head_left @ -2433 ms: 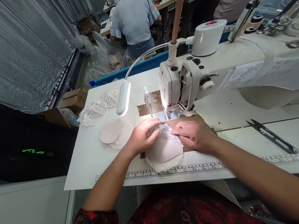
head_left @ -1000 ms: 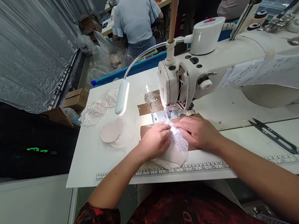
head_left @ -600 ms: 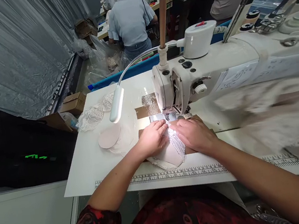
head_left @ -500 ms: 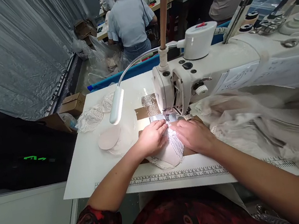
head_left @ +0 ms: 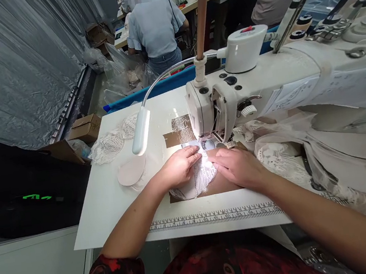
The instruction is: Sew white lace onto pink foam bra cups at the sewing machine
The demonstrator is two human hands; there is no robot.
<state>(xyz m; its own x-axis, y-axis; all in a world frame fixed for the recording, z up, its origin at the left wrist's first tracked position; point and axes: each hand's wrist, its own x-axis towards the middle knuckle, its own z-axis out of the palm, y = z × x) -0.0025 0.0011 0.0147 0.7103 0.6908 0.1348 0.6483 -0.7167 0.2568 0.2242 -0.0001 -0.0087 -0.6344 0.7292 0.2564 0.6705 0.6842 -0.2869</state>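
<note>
A pale cup-shaped piece of lace fabric lies under the needle area of a white sewing machine, brightly lit by its lamp. My left hand is closed over the left side of the lace fabric, fingers pressed together and pointing at the presser foot. At the opposite edge my right hand pinches the fabric between thumb and fingers. Both sets of fingertips are close to the needle area. Part of the lace is hidden beneath my left palm. Brown tape covers the table surface under it.
Left on the white table lie lace cups and a beige oval pad. A gooseneck lamp arches over them. Sheer fabric and lace are heaped at the right. A printed ruler follows the front edge. Other people sit beyond.
The lace fabric has turned between my hands, its lower end swinging left, baring more brown tape on the right. My left hand has shifted slightly left. The heap at the right has moved too.
</note>
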